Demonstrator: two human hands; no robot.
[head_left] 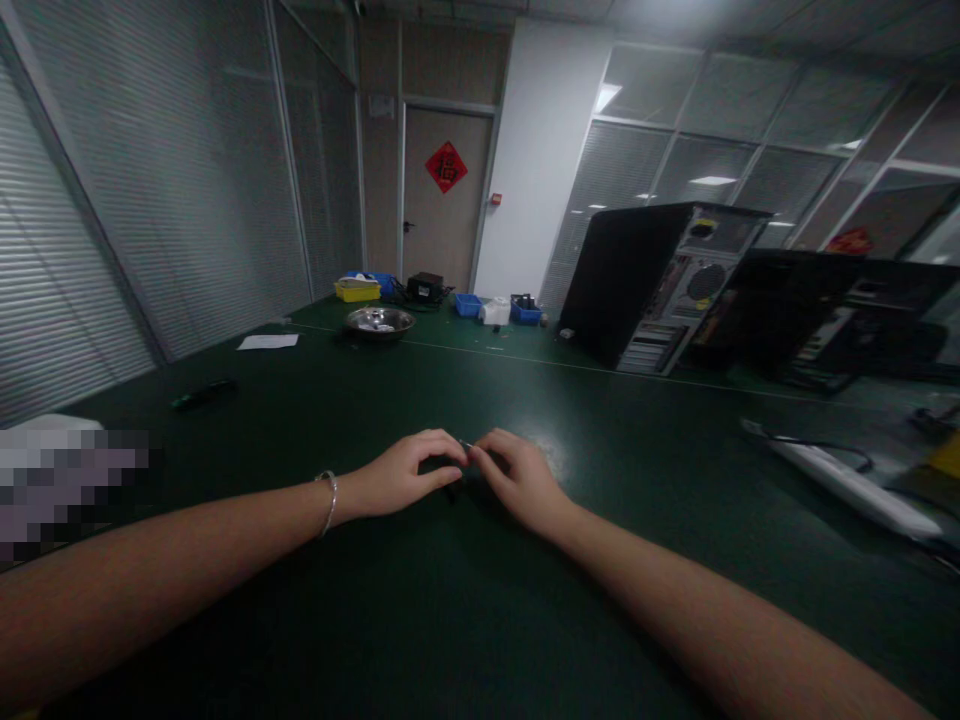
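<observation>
My left hand (409, 473) and my right hand (517, 478) meet fingertip to fingertip low over the dark green table (450, 620). Both are curled in a pinch around a tiny dark part (465, 447) between them; it is too small and dim to name. A thin silver bracelet (330, 500) circles my left wrist. Both forearms stretch in from the bottom corners.
A metal bowl (379, 322) sits far back, with yellow (357, 290) and blue bins (468, 305) behind it. An open computer tower (660, 285) stands at the back right. A white power strip (847, 485) lies at the right, paper (268, 342) and a dark tool (201, 396) at the left.
</observation>
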